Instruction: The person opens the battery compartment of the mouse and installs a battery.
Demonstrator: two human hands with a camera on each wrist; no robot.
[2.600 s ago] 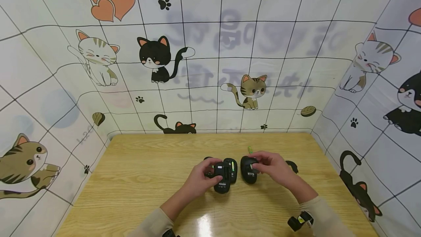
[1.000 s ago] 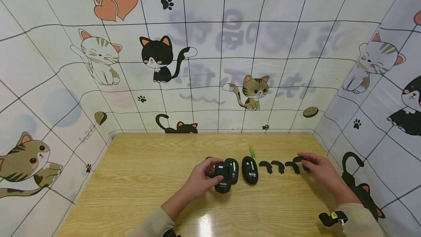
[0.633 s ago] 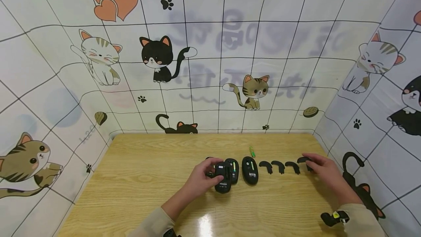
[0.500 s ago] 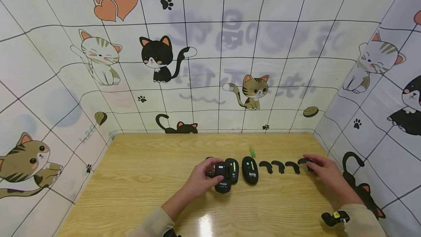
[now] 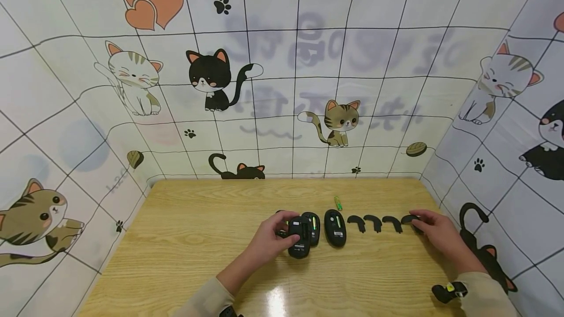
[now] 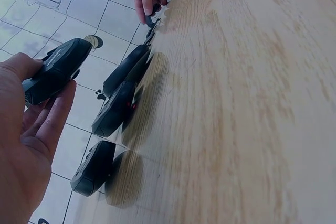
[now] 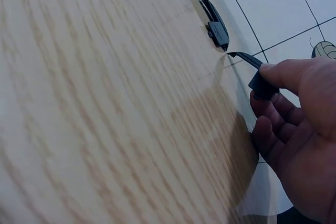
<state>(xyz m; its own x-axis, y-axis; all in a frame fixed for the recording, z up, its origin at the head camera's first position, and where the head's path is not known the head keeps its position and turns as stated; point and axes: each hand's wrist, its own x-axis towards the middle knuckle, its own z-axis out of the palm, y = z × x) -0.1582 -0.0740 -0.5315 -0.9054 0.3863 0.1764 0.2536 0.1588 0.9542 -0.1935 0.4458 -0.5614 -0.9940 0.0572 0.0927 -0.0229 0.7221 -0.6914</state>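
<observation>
My left hand [image 5: 274, 236] holds a black computer mouse [image 5: 299, 242] underside up, above the table. In the left wrist view the held mouse [image 6: 58, 71] sits between thumb and fingers. Two more upturned mice, a middle mouse [image 5: 314, 226] and a right mouse [image 5: 335, 234], lie on the table with batteries showing in their slots. Another mouse [image 6: 94, 169] is mostly hidden behind my left hand in the head view. At the right, my right hand [image 5: 436, 229] pinches a curved black battery cover [image 7: 264, 85], one end of which is at the tabletop.
Three more battery covers, a left one [image 5: 356, 222], a middle one [image 5: 373, 222] and a right one [image 5: 392, 223], lie in a row. Behind the mice is a loose green battery [image 5: 338, 203]. A cat-printed cloth [image 5: 273, 72] surrounds the wooden table [image 5: 185, 238].
My right hand has gone from the right mouse to the right end of the cover row. Lately it has moved the pinched cover slightly right and nearer. My left hand stays in place.
</observation>
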